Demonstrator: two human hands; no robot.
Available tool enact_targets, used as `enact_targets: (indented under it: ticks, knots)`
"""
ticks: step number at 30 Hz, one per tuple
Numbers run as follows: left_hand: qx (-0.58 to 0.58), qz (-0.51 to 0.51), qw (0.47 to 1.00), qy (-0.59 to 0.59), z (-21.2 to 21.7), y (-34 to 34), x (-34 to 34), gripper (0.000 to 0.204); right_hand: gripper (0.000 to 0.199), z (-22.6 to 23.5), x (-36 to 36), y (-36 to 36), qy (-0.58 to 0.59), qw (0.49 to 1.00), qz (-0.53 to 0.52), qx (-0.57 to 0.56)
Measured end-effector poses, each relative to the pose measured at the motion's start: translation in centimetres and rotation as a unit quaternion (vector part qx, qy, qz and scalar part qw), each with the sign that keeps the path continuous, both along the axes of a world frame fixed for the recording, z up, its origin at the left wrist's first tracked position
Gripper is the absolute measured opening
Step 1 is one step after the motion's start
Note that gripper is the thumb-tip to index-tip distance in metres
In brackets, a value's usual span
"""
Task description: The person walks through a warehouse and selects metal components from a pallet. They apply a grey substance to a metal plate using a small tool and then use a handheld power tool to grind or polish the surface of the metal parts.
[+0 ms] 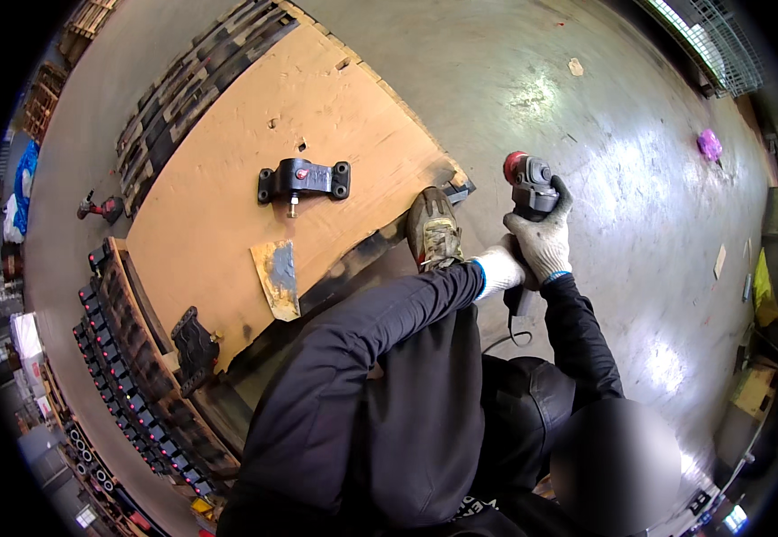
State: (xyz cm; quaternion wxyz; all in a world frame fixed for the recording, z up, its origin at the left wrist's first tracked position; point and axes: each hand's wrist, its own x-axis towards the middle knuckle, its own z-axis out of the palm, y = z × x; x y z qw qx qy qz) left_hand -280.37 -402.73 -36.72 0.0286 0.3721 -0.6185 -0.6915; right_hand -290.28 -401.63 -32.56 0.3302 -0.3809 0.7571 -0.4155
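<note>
My right hand (pixel 546 237), in a white knit glove with a blue cuff, is wrapped round the front part of a corded angle grinder (pixel 537 186). The grinder has a dark grey body and a red disc or guard at its head. Lower on the same tool, my left hand (pixel 499 271) grips the body; its fingers are partly hidden. The grinder is held up over the floor, right of my shoe (pixel 436 231). To the left, a black metal bracket (pixel 317 179) with a brass-coloured fitting sits on a tan wooden board (pixel 219 152), apart from both hands.
A stained flat plate (pixel 277 277) and a second black bracket (pixel 196 349) lie nearer on the left. Rows of black parts with red spots (pixel 134 394) line the left edge. A cordless drill (pixel 101 208) stands on the floor; a wire cage (pixel 720 45) is far right.
</note>
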Motion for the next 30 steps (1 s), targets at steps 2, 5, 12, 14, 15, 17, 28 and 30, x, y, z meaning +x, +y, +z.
enact_targets:
  ticks: [2, 5, 12, 14, 15, 17, 28, 30]
  knots:
    - [-0.007, 0.057, 0.998, -0.002, -0.8, 0.7, -0.2, 0.082, 0.091, -1.0, -0.1, -0.3, 0.033, 0.999, -0.024, -0.001]
    - [-0.105, -0.016, 0.993, -0.06, -5.4, 1.0, -0.8, 0.072, 0.093, -1.9, 1.3, -0.9, 0.103, 0.995, -0.01, 0.003]
    - [0.028, -0.001, 0.999, 0.044, -4.7, 0.9, -1.6, 0.068, 0.086, -2.7, 0.5, -1.3, 0.099, 0.991, 0.078, 0.052]
    - [0.152, 0.073, 0.982, 0.081, -4.9, 1.8, -1.0, 0.062, 0.084, -3.0, 0.8, -1.6, 0.149, 0.977, 0.131, 0.076]
    - [0.211, 0.113, 0.966, 0.098, -5.3, 2.2, -0.8, 0.059, 0.084, -3.4, 0.9, -1.7, 0.147, 0.974, 0.147, 0.086]
    - [0.302, 0.148, 0.937, 0.101, -6.2, 2.6, -0.7, 0.055, 0.085, -3.7, 1.6, -1.7, 0.139, 0.97, 0.178, 0.09]
    - [0.387, 0.182, 0.899, 0.094, -8.2, 3.5, 0.0, 0.017, 0.08, -4.7, 2.7, -2.1, 0.173, 0.947, 0.243, 0.122]
    - [0.379, 0.175, 0.906, 0.075, -8.0, 3.4, -0.1, 0.016, 0.079, -4.9, 2.4, -2.0, 0.169, 0.948, 0.242, 0.117]
